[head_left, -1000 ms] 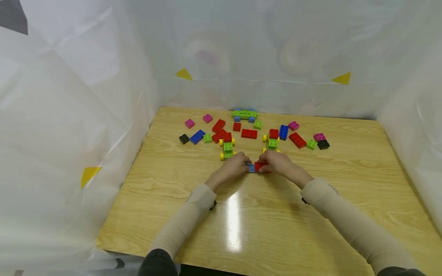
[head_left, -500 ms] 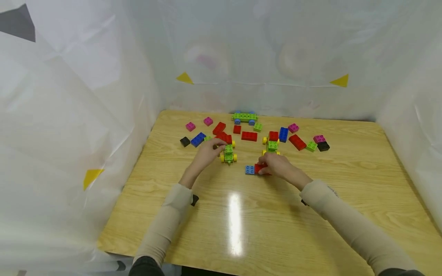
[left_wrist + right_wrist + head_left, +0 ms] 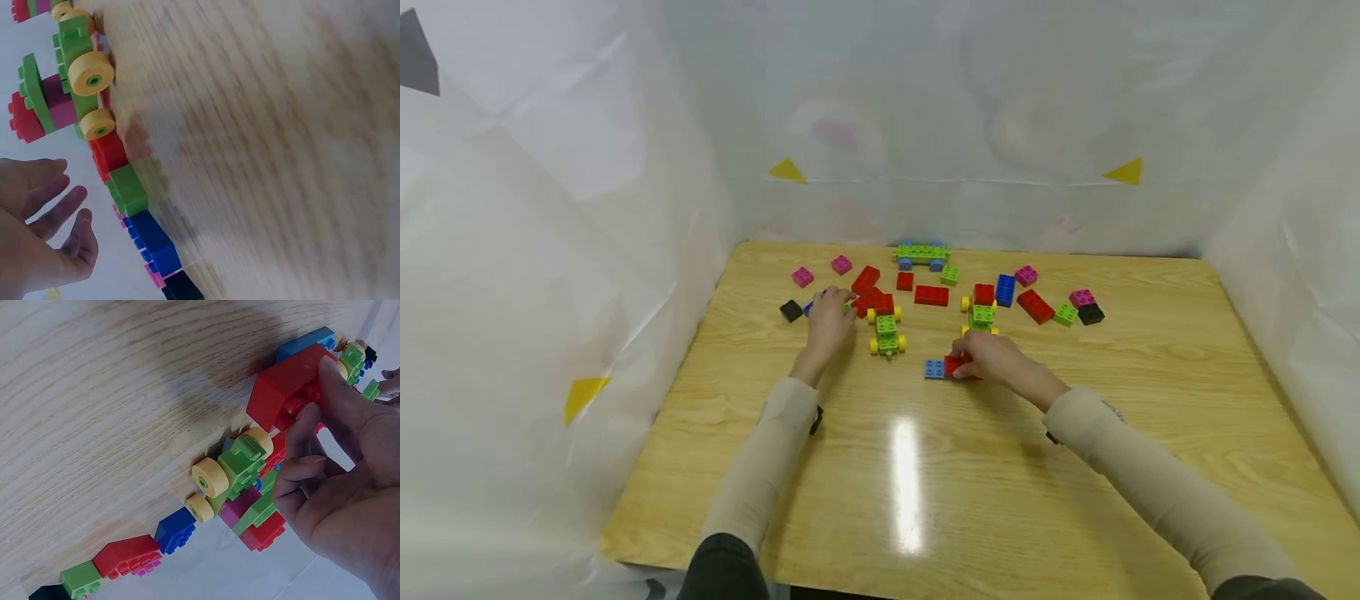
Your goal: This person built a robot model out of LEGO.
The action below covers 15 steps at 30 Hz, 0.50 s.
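My right hand [image 3: 997, 357] pinches a long red brick [image 3: 278, 390] between thumb and fingers, low over the table in front of the right-hand car. A light blue brick [image 3: 934, 369] lies against the red brick's left end; whether they are joined I cannot tell. My left hand [image 3: 829, 323] reaches over the loose bricks left of the left-hand car [image 3: 887, 333], its fingers loosely bent around nothing. In the left wrist view, a green brick [image 3: 129, 191] and a dark blue brick [image 3: 153, 242] stand beyond those fingers. The right-hand car [image 3: 982, 317] has yellow wheels.
At the table's back edge stands a green wheeled base [image 3: 922, 254] with blue wheels. Several red, pink, green and black bricks lie scattered, among them a red brick [image 3: 931, 296] in the middle, another red brick [image 3: 1035, 307] and a black brick [image 3: 1091, 314] at right.
My left hand has left the light blue brick and moved left and away from me, past the left-hand car. The right hand keeps its hold on the red brick.
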Each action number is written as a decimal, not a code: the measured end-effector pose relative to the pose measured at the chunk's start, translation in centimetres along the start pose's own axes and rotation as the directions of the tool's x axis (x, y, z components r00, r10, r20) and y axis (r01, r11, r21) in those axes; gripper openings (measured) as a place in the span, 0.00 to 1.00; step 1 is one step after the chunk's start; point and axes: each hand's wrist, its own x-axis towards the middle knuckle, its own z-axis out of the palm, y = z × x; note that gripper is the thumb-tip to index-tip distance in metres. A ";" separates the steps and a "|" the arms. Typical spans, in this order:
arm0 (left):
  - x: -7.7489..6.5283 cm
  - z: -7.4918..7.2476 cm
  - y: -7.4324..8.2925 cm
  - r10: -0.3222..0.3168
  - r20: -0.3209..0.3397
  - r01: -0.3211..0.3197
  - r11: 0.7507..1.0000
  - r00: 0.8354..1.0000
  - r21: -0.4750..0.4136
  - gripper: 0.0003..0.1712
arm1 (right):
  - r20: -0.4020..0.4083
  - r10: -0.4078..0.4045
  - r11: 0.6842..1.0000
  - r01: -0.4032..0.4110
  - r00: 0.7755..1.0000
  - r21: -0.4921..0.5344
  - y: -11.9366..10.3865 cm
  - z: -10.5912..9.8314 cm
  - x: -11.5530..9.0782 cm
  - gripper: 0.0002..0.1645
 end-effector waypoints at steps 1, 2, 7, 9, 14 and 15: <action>0.2 0.2 0.0 -0.003 0.010 0.003 1.000 1.000 0.021 0.16 | 0.000 -0.001 1.000 0.001 1.000 -0.002 0.0 0.0 0.0 0.16; 0.4 0.4 0.1 -0.004 0.022 0.004 0.999 1.000 0.035 0.16 | 0.000 0.002 1.000 -0.002 1.000 0.000 -0.1 0.0 0.0 0.16; 1.3 1.0 0.7 0.003 0.061 -0.008 0.996 0.998 0.089 0.16 | -0.001 0.019 1.000 -0.019 1.000 0.001 -0.2 -0.1 0.1 0.15; 1.6 1.2 0.9 0.001 0.064 -0.008 0.994 0.998 0.110 0.15 | 0.004 0.023 1.000 -0.023 1.000 -0.004 -0.2 -0.1 0.2 0.16; 2.4 1.3 1.2 -0.019 0.098 0.006 0.991 0.995 0.132 0.14 | 0.024 0.042 0.999 -0.042 0.999 -0.009 -0.3 0.0 0.2 0.18; 2.6 1.3 1.3 -0.024 0.108 0.010 0.991 0.994 0.133 0.14 | 0.025 0.044 0.999 -0.044 0.999 -0.008 -0.3 0.0 0.2 0.18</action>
